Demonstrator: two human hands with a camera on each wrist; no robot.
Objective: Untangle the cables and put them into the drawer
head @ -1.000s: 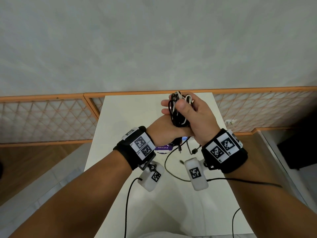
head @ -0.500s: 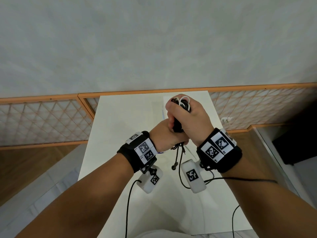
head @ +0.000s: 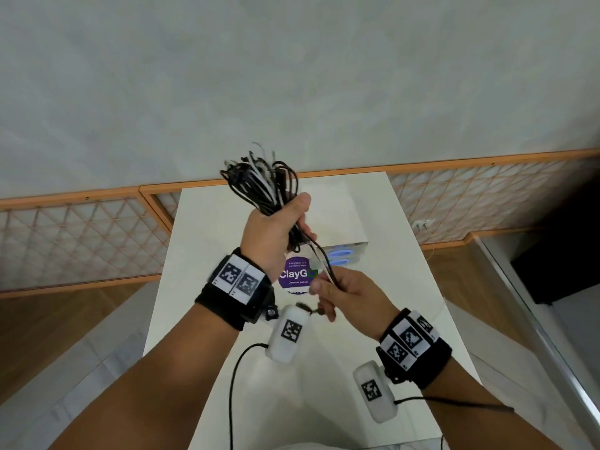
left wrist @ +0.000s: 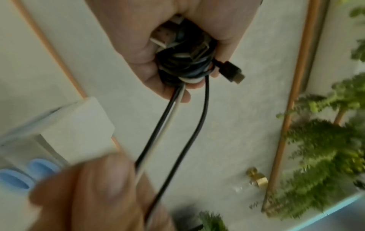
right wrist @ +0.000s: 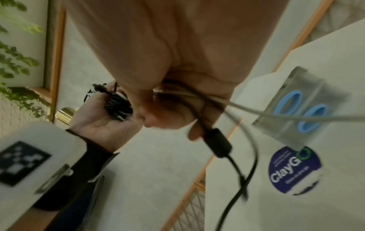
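Observation:
A tangled bundle of black and white cables (head: 259, 183) is held up above the white table (head: 201, 287); my left hand (head: 276, 232) grips its lower end in a fist. In the left wrist view the coil (left wrist: 183, 65) sits in the curled fingers with a black plug (left wrist: 231, 71) poking out. Black and white strands (left wrist: 164, 118) run down from it to my right hand (head: 337, 287), which pinches them lower and nearer to me. Loose ends with a black ferrite lump (right wrist: 217, 140) hang past the right hand (right wrist: 177, 109). The small white drawer unit (head: 334, 216) with blue oval handles (right wrist: 288, 106) stands closed behind the hands.
A round purple ClayGo sticker (head: 293, 274) lies on the table in front of the drawer unit. A wooden lattice rail (head: 81, 235) runs along the table's far side. Potted greenery (left wrist: 326, 156) shows beyond it. Black wrist camera leads (head: 233, 384) trail over the near table.
Both hands were clasped together round the bundle. Now the left hand has lifted the bundle up and left, while the right hand has dropped lower, drawing strands out of it.

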